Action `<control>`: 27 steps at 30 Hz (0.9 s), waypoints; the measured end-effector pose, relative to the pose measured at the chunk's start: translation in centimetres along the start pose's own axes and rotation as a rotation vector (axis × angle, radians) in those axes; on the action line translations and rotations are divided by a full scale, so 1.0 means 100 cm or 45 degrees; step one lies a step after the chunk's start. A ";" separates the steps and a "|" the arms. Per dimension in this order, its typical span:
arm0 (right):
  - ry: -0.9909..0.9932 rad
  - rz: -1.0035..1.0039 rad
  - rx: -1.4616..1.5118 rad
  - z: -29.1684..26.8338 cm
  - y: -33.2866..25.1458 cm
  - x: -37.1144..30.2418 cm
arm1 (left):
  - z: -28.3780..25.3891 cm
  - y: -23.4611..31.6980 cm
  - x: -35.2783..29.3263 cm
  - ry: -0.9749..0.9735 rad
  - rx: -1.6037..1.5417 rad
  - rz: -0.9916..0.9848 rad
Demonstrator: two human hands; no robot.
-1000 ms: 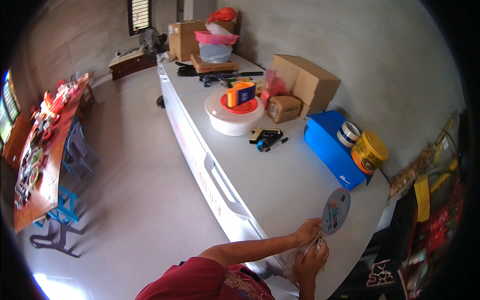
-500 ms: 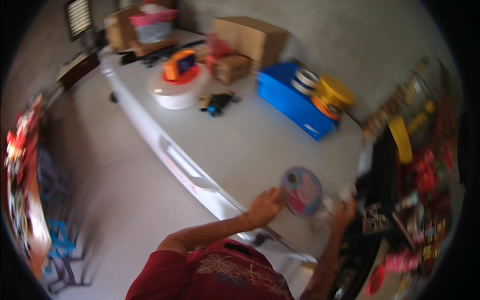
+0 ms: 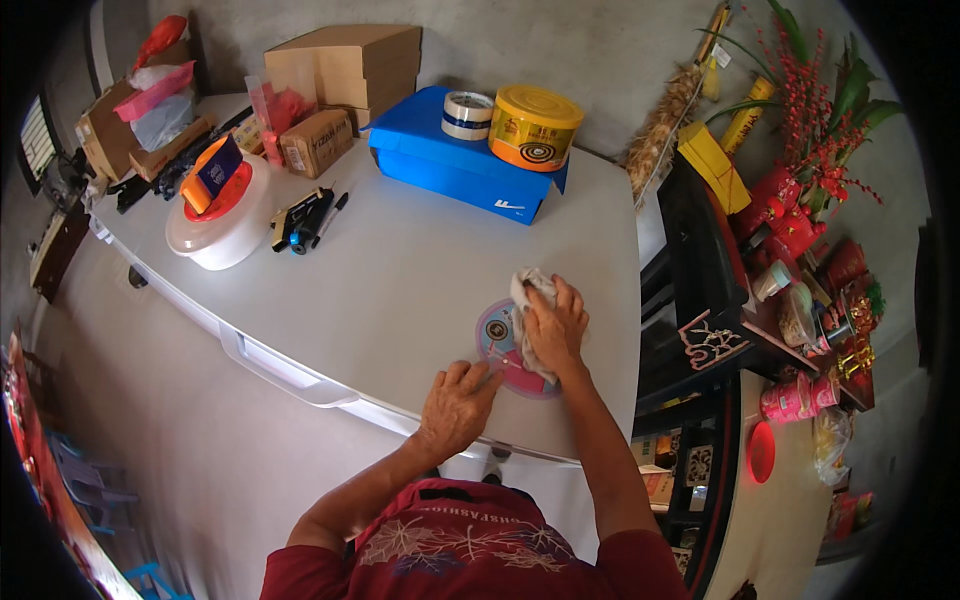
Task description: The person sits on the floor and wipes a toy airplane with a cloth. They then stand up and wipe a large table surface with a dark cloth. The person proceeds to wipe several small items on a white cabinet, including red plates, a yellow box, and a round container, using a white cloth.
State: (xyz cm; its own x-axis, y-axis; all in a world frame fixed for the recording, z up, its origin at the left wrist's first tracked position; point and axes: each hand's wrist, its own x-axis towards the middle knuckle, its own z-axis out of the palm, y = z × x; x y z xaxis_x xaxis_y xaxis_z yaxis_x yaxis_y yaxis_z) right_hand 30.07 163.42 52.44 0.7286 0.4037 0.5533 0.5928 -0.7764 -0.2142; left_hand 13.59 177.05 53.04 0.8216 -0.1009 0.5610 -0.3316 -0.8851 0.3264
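A round pink and blue disc with a cartoon picture [image 3: 497, 333] lies flat near the right end of the grey table [image 3: 400, 310]. My right hand [image 3: 558, 325] is closed on a crumpled whitish cloth [image 3: 528, 290] and presses it over the disc's right part, hiding much of the picture. At the disc's lower left edge is my left hand [image 3: 458, 405], palm down, its index finger stretched onto the rim and the other fingers loosely bent. Nothing shows in its grasp.
A blue box [image 3: 455, 175] carries a tape roll [image 3: 467, 115] and a yellow tub [image 3: 537, 125]. Pens and small tools [image 3: 308, 220] lie beside a white lidded tub [image 3: 225, 235]. Cardboard boxes [image 3: 345, 65] stand against the wall. A dark cabinet [image 3: 690, 230] borders the table's right side.
The view has turned and steadied. My right hand has come from beside the disc to on top of it with the cloth. My left hand stays at the disc's left edge.
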 end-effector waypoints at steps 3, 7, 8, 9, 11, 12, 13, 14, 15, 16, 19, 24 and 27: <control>0.053 0.084 -0.028 0.018 0.013 0.014 | 0.000 0.001 0.000 0.027 -0.016 0.001; -0.211 -0.356 0.358 -0.003 -0.018 -0.001 | 0.001 -0.001 0.001 0.012 -0.026 -0.029; -0.274 -0.448 0.431 -0.009 -0.027 -0.009 | 0.001 -0.003 0.000 0.002 -0.028 -0.035; -0.271 -0.431 0.442 -0.015 -0.028 -0.018 | -0.001 -0.003 0.001 0.021 -0.049 -0.022; -0.269 -0.392 0.474 -0.023 -0.028 -0.035 | -0.004 -0.003 0.002 0.048 -0.089 0.002; -0.249 -0.345 0.339 -0.026 -0.025 -0.043 | -0.004 -0.002 0.004 0.074 -0.115 -0.010; -0.228 -0.293 0.206 -0.031 -0.018 -0.050 | -0.004 -0.001 0.006 0.096 -0.140 -0.020; -0.209 -0.243 0.078 -0.034 -0.012 -0.054 | -0.005 -0.001 0.006 0.117 -0.161 -0.034; -0.218 -0.136 0.033 -0.037 -0.004 -0.054 | -0.004 -0.003 0.005 0.095 -0.160 -0.058; -0.182 -0.096 -0.047 -0.041 0.006 -0.050 | -0.002 -0.005 0.003 0.069 -0.163 -0.080; -0.041 -0.001 -0.236 -0.047 0.044 -0.021 | 0.001 -0.011 0.005 0.025 -0.164 -0.146; 0.017 0.168 -0.381 -0.025 0.112 0.001 | 0.000 -0.022 0.015 -0.043 -0.227 -0.183; -0.017 0.212 -0.352 -0.024 0.103 0.006 | -0.006 -0.019 0.040 0.103 -0.193 -0.175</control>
State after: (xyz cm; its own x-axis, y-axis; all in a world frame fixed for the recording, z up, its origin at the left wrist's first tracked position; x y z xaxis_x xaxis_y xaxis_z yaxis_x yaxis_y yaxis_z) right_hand 35.79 154.50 52.55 0.8132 0.2652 0.5181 0.3510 -0.9335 -0.0730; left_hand 17.28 178.62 55.13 0.8260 0.0581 0.5607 -0.2901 -0.8090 0.5113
